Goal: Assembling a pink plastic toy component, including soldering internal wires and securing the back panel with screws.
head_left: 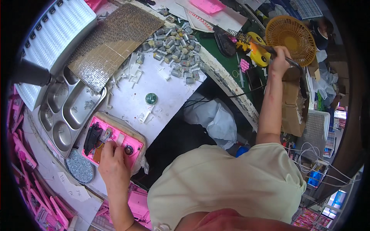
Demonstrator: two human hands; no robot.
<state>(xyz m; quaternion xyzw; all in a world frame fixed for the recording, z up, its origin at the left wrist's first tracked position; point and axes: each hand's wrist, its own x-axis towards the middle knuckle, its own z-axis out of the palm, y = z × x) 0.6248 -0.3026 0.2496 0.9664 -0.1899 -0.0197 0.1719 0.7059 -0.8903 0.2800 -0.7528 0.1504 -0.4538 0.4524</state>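
My left hand (113,163) reaches into a pink plastic housing (122,139) on a padded block. Its fingers are bent and pressed together over the parts, and whatever they pinch is hidden. Inside the housing are a black part (92,138), thin wires and a round dark piece (128,149). Far to the right, my right hand (281,61) is closed round a soldering iron (271,50) with a dark cable. The iron points toward a yellow soldering iron stand (259,54) with a metal coil (239,35) beside it.
Small motors (177,50) lie heaped at the back near a brown textured board (115,42). A steel compartment tray (71,111) and an oval dish of grey bits (79,166) stand left. An orange basket (291,38) and a cardboard box (291,107) are right. Pink housings (40,196) crowd the left edge.
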